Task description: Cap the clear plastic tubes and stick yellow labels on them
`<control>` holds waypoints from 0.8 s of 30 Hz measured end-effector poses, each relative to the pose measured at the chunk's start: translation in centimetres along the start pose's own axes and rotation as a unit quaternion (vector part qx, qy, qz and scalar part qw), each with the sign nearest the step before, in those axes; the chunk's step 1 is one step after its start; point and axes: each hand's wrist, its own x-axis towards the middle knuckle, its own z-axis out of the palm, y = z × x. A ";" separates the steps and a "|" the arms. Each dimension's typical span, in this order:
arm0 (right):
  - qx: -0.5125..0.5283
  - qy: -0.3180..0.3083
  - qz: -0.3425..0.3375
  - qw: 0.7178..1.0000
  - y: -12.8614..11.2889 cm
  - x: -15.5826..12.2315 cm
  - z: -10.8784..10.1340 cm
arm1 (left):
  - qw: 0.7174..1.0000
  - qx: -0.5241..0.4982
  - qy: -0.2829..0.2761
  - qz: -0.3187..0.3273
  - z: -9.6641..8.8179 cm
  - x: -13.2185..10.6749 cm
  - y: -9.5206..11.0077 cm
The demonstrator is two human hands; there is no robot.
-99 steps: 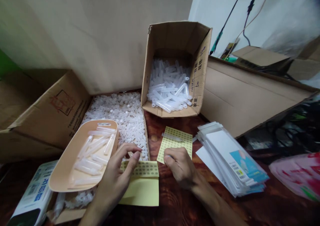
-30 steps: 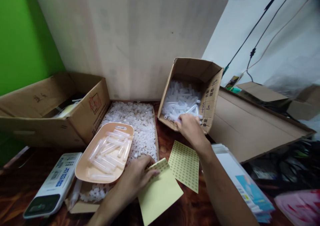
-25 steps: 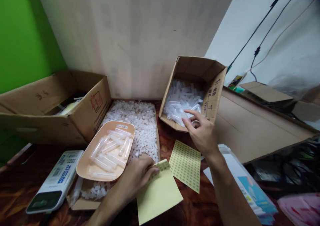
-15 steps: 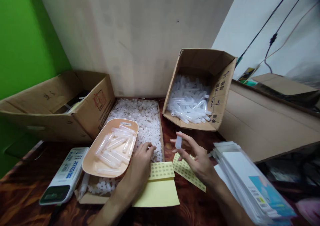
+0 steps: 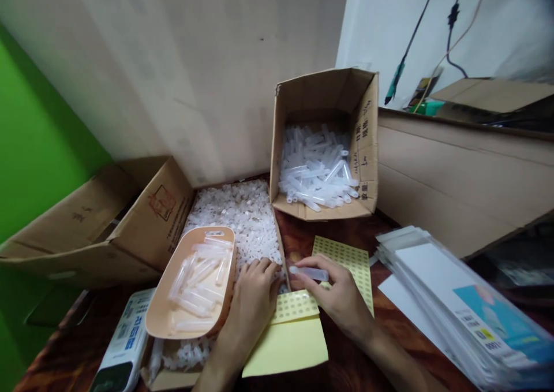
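Observation:
My right hand (image 5: 340, 285) pinches a translucent plastic tube (image 5: 317, 274) between thumb and fingers; the tube lies nearly level, one end toward the left. My left hand (image 5: 255, 297) rests at the right edge of a shallow cardboard tray (image 5: 280, 239) filled with small white plastic pieces (image 5: 242, 213). Its fingers curl together, and whatever they grip is hidden. Below the hands lies a yellow sticker sheet (image 5: 298, 306) with rows of small dark marks, and a second sticker sheet (image 5: 346, 259) sits under and beyond my right hand. A peach plastic basket (image 5: 158, 311) holding several clear tubes stands left of my left hand.
A tilted cardboard box (image 5: 367, 149) full of translucent tubes stands at the back. Another open box (image 5: 151, 207) is at the left, near a white device (image 5: 130, 334) with a dark display. Flat plastic packets (image 5: 454, 299) are stacked at the right, before a large cardboard box (image 5: 467, 167).
My right hand has turned the tube from upright to nearly level and brought it lower, closer to my left hand. The camera view has shifted to the right.

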 end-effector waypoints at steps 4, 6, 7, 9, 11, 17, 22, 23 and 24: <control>0.017 0.016 0.024 0.999 0.0 -0.1 0.0 | 0.988 -0.137 0.062 -0.019 -0.4 -0.6 -0.4; 0.016 0.019 0.020 1.000 -0.1 -0.2 -0.1 | 0.975 -0.197 0.101 -0.013 -1.0 -1.0 -0.6; 0.015 0.020 0.012 1.000 -0.2 -0.2 -0.1 | 0.969 -0.217 0.118 -0.008 -1.3 -1.2 -0.7; 0.014 0.013 -0.014 1.000 -0.5 -0.4 -0.2 | 0.961 -0.242 0.132 0.001 -1.8 -1.6 -0.7; 0.016 -0.007 -0.044 0.999 -0.8 -0.5 -0.2 | 0.962 -0.248 0.117 0.005 -1.9 -1.8 -0.6; 0.005 -0.051 -0.131 0.990 -1.0 -0.7 -0.1 | 0.960 -0.267 0.079 0.022 -1.5 -1.8 0.6; -0.013 -0.045 -0.139 0.989 -0.6 -0.6 -0.3 | 0.954 -0.275 0.111 0.040 -1.3 -1.7 0.8; -0.015 -0.042 -0.137 0.990 -0.5 -0.6 -0.4 | 0.954 -0.272 0.116 0.046 -1.3 -1.7 0.7; -0.017 -0.040 -0.134 0.990 -0.5 -0.5 -0.4 | 0.955 -0.269 0.116 0.052 -1.3 -1.7 0.7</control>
